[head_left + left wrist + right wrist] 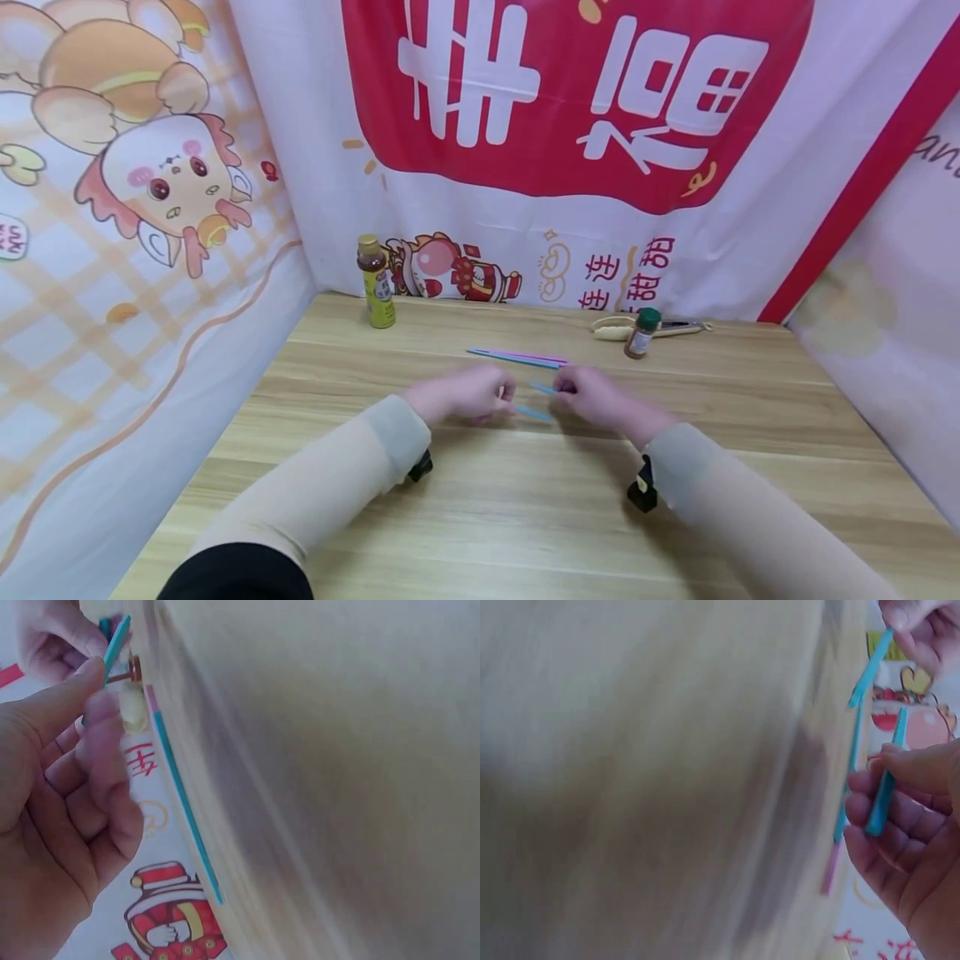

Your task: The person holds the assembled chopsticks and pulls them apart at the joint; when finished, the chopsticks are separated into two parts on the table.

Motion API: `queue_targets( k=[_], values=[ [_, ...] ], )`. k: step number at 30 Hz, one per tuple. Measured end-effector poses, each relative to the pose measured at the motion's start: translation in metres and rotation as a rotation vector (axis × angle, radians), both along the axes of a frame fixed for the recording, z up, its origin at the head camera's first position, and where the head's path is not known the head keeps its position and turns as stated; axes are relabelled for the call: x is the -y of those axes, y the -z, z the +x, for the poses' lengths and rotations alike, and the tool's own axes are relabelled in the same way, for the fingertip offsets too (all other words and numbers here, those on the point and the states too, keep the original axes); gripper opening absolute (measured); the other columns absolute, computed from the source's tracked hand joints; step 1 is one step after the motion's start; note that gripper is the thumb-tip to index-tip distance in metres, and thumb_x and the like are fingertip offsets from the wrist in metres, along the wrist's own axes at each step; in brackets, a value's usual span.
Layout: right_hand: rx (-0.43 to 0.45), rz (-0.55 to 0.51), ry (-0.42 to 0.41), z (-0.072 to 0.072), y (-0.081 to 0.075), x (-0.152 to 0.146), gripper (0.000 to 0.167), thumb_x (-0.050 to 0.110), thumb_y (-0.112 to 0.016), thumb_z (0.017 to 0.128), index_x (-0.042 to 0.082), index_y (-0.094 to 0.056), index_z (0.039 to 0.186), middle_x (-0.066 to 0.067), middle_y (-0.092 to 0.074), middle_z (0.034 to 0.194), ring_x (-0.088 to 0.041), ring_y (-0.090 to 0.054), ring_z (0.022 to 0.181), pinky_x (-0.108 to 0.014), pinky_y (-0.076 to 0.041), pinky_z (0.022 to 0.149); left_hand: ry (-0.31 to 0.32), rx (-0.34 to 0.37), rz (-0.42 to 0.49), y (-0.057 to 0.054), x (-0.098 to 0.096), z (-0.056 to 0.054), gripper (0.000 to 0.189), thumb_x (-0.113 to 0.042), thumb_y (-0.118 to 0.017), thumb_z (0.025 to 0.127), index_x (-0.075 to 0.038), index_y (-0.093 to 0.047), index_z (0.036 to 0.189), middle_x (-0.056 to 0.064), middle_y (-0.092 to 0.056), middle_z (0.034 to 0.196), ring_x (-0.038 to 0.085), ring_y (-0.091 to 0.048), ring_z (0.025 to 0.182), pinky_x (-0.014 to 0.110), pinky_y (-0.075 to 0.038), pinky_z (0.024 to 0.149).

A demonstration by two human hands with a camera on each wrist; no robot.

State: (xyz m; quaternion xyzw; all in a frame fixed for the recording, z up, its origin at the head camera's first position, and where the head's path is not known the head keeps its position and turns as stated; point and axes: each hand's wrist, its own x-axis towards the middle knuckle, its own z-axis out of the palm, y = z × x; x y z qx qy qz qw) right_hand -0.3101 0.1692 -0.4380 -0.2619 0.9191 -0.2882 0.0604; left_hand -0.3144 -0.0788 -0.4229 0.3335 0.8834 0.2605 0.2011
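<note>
My left hand (483,393) pinches a short turquoise stick (534,412) between thumb and fingertips, its free end pointing right. My right hand (588,396) holds another short turquoise stick (889,776), thumb on one side and fingers behind. Both hands are close together over the middle of the table, the two sticks apart with their ends near each other. Just beyond the hands, a long blue stick (517,359) and a purple-pink stick (536,357) lie side by side on the wooden tabletop (525,508). In the left wrist view, the blue one (184,802) partly covers the pink one.
A yellow-labelled drink bottle (378,287) stands at the back left. Toward the back right are a small green-capped jar (642,335) and tongs (613,328) with cream-coloured tips, lying behind it. Printed cloth (322,167) hangs along the back and sides of the table.
</note>
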Motion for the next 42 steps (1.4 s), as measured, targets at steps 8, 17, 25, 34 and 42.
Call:
queue_targets(
  k=[8,17,25,34,42],
  values=[
    [-0.001,0.059,-0.026,0.001,0.013,0.025,0.008,0.008,-0.073,0.089,0.011,-0.068,0.084,0.004,-0.059,0.073,-0.012,-0.054,0.069,-0.032,-0.047,0.065,0.011,0.04,-0.003,0.007,-0.007,0.003,0.016,-0.017,-0.068,0.095,-0.003,-0.063,0.09,0.009,-0.067,0.074,0.017,-0.06,0.059,0.029,-0.049,0.056],
    [0.036,0.092,0.001,0.0,0.014,0.034,0.011,0.003,-0.074,0.086,0.012,-0.069,0.088,0.005,-0.061,0.076,-0.012,-0.056,0.072,-0.032,-0.049,0.069,0.033,-0.06,-0.106,0.009,-0.008,0.003,0.012,-0.014,-0.072,0.092,-0.01,-0.063,0.083,-0.002,-0.062,0.072,0.011,-0.058,0.062,0.026,-0.047,0.061],
    [0.059,0.097,0.008,0.0,0.012,0.031,0.013,0.0,-0.075,0.084,0.011,-0.067,0.085,0.003,-0.061,0.079,-0.013,-0.056,0.075,-0.034,-0.049,0.071,0.054,-0.109,-0.151,0.01,-0.008,0.001,0.012,-0.013,-0.073,0.09,-0.013,-0.064,0.081,-0.005,-0.06,0.075,0.012,-0.055,0.07,0.027,-0.046,0.067],
    [0.071,0.1,0.0,0.0,0.01,0.027,0.013,0.002,-0.074,0.085,0.013,-0.067,0.085,0.003,-0.061,0.079,-0.014,-0.056,0.075,-0.034,-0.049,0.071,0.05,-0.119,-0.159,0.012,-0.007,-0.002,0.012,-0.014,-0.07,0.092,-0.016,-0.065,0.081,-0.005,-0.061,0.076,0.013,-0.056,0.072,0.028,-0.046,0.068],
    [0.059,0.032,0.029,-0.014,0.002,0.02,0.011,0.0,-0.072,0.084,0.007,-0.068,0.091,-0.001,-0.062,0.084,-0.016,-0.058,0.08,-0.035,-0.05,0.075,-0.089,-0.133,-0.08,0.0,-0.001,-0.019,0.006,-0.014,-0.071,0.09,-0.014,-0.065,0.091,-0.002,-0.062,0.084,0.015,-0.058,0.076,0.031,-0.049,0.069]
  ],
)
